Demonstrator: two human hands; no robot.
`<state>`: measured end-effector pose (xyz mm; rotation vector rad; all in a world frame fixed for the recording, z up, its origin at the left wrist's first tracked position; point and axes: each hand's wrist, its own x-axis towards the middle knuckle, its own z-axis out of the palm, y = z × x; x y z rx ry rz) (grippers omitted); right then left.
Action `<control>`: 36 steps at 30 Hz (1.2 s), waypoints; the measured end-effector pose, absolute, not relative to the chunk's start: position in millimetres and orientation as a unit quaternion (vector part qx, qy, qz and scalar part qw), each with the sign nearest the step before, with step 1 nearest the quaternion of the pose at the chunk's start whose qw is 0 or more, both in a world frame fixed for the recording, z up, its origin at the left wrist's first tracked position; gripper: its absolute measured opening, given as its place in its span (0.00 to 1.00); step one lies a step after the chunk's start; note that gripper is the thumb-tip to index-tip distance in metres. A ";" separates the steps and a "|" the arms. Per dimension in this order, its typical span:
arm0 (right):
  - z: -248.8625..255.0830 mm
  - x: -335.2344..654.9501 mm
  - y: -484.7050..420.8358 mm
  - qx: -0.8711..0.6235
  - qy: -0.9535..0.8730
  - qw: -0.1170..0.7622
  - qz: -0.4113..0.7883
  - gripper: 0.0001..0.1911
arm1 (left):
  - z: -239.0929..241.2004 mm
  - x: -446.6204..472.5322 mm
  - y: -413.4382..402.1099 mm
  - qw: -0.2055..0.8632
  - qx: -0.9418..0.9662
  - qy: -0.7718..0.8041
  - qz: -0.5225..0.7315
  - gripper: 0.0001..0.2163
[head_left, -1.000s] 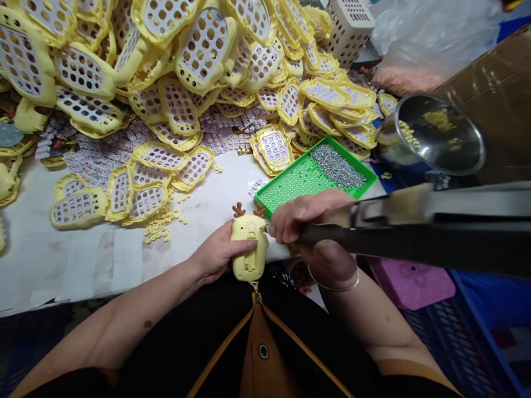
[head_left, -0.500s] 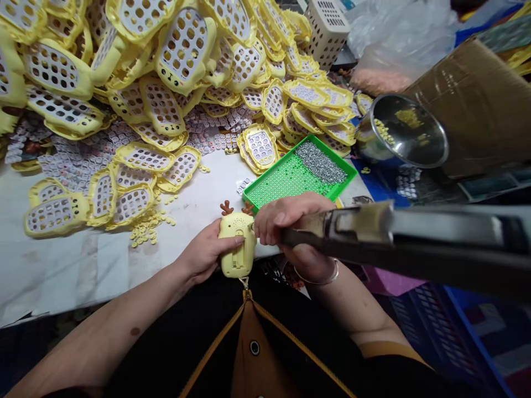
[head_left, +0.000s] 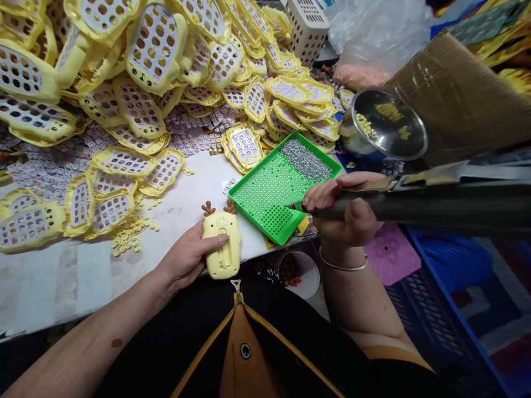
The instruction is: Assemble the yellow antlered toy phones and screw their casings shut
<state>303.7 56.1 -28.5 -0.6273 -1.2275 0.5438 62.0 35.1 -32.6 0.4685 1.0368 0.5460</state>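
My left hand (head_left: pixel 193 251) grips a yellow plastic toy casing (head_left: pixel 228 229) with brown antlers, its back face up; the thumb lies over the battery recess. In my right hand (head_left: pixel 344 207) is a dark electric screwdriver (head_left: pixel 427 207), held level with its thin tip pointing left. That tip is above the lower part of a green perforated tray (head_left: pixel 257 193), apart from the casing. Small silver screws (head_left: pixel 309 159) are heaped in the tray's far right end.
Yellow toy shells (head_left: pixel 155 47) with holed white faces pile up at the back left. Loose yellow rings (head_left: pixel 128 235) lie on the table. A steel bowl (head_left: pixel 417 135) and a cardboard box (head_left: pixel 452 88) stand right. Below the edge sits a white tub (head_left: pixel 309 276) of brown pieces.
My right hand and the screwdriver have moved right, away from the casing, to over the green tray. My left hand still holds the casing. The whole view has shifted slightly.
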 end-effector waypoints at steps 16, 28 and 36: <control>-36.9 306.4 61.3 -0.308 -0.572 0.711 0.270 0.10 | -30.3 61.7 32.5 0.802 0.220 0.496 0.250 0.25; 12.3 241.0 26.3 -0.193 -0.542 0.720 0.389 0.11 | -33.3 57.8 18.6 0.808 0.210 0.472 0.284 0.22; 10.0 202.5 36.2 -0.136 -0.587 0.662 0.446 0.10 | -35.8 56.5 17.2 0.810 0.261 0.436 0.294 0.21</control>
